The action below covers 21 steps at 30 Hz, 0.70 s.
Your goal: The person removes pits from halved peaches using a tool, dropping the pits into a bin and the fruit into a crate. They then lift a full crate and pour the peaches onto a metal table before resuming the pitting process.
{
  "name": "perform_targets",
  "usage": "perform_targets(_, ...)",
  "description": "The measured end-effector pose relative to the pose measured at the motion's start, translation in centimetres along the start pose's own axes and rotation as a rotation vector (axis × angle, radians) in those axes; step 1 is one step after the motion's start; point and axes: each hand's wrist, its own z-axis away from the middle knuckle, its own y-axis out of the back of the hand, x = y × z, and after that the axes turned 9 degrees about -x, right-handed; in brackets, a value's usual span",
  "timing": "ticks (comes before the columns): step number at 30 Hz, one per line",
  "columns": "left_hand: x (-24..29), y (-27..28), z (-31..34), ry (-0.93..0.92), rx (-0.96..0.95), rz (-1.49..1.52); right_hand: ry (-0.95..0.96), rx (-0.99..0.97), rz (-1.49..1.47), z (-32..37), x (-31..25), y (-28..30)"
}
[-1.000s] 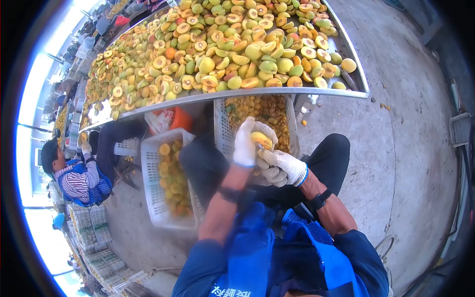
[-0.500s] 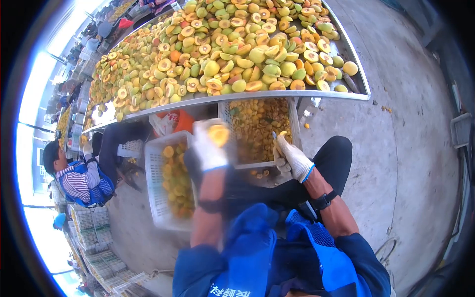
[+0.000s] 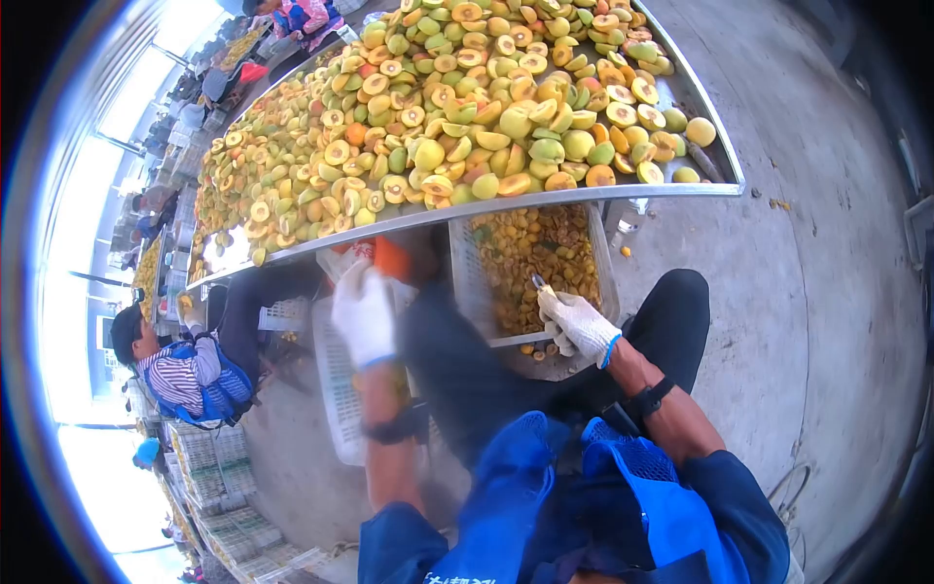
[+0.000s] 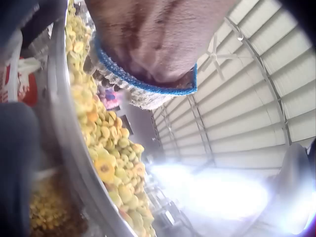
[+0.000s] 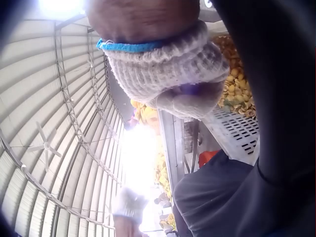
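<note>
My gloved left hand [image 3: 365, 316] is blurred and reaches over the white crate on the left [image 3: 341, 389]. Its fingers face away from the head camera, and no fruit shows in them. My gloved right hand [image 3: 581, 323] grips a small tool [image 3: 538, 281] whose metal tip points up over the crate of fruit scraps [image 3: 470, 292]. In the right wrist view, the right glove [image 5: 173, 79] has curled fingers; the tool is hidden there. Halved peaches [image 3: 428, 154] cover the metal-rimmed table [image 3: 477, 205] ahead of both hands.
An orange bucket [image 3: 391, 258] with a white bag stands under the table edge, close by the left hand. Another seated person [image 3: 190, 370] works at the left, near stacked crates [image 3: 216, 457]. Concrete floor [image 3: 769, 321] lies to the right.
The hands were together at a peach half. My left hand then carried the peach half leftward, and now it no longer shows. The right hand keeps the tool near the scrap crate.
</note>
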Motion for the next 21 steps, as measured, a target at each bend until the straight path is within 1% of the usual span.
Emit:
perform_targets(1, -0.2, -2.0, -1.0, -0.164, -0.067, -0.038, 0.003, 0.001, 0.007, 0.1, -0.1, 0.0)
perform_targets(2, 1.3, -3.7, -1.6, -0.265, -0.114, -0.093, 0.0, -0.003, -0.009, 0.4, -0.3, 0.0)
perform_targets(3, 3.1, -5.5, -2.2, -0.314, -0.19, -0.069, -0.004, -0.006, -0.027, 0.6, -0.4, 0.1)
perform_targets(4, 4.1, -7.6, -3.2, -0.301, -0.242, -0.108, 0.002, 0.014, -0.008, 0.4, -0.2, 0.3)
perform_targets(5, 4.4, -9.8, -4.1, -0.364, -0.27, -0.13, 0.008, 0.018, -0.006, 0.4, -0.2, 0.5)
perform_targets(7, 6.6, -13.3, -5.7, -0.323, -0.38, -0.18, 0.007, 0.05, -0.007, 0.4, -0.1, 0.7)
perform_targets(8, 6.3, -15.6, -6.8, -0.305, -0.414, -0.241, 0.01, 0.058, -0.022, 0.3, 0.1, 0.9)
perform_targets(9, 6.9, -16.8, -7.2, -0.285, -0.448, -0.302, 0.017, 0.065, -0.023, 0.3, 0.1, 1.1)
perform_targets(10, 7.2, -17.6, -7.3, -0.293, -0.448, -0.296, 0.014, 0.065, -0.029, 0.3, 0.2, 1.3)
perform_targets(12, 7.7, -19.0, -7.4, -0.247, -0.463, -0.543, 0.019, 0.071, -0.04, 0.6, 0.2, 1.5)
perform_targets(14, 7.5, -19.9, -7.7, -0.242, -0.46, -0.501, 0.036, 0.082, -0.031, 0.7, 0.1, 1.7)
perform_targets(16, 6.1, -20.3, -8.0, -0.234, -0.432, -0.407, 0.047, 0.082, -0.023, 0.9, 0.3, 1.4)
perform_targets(17, 5.3, -20.1, -8.3, -0.236, -0.429, -0.41, 0.056, 0.087, -0.015, 0.9, 0.2, 1.3)
perform_targets(19, 5.3, -18.8, -8.2, -0.226, -0.276, 0.048, 0.077, 0.091, -0.009, 0.8, -0.1, 1.4)
perform_targets(20, 5.2, -18.3, -7.7, 0.015, -0.329, 0.508, 0.113, 0.093, 0.013, 0.8, 0.0, 1.5)
perform_targets(21, 5.6, -17.3, -7.3, 0.14, -0.311, 0.783, 0.145, 0.093, 0.032, 0.9, 0.3, 1.5)
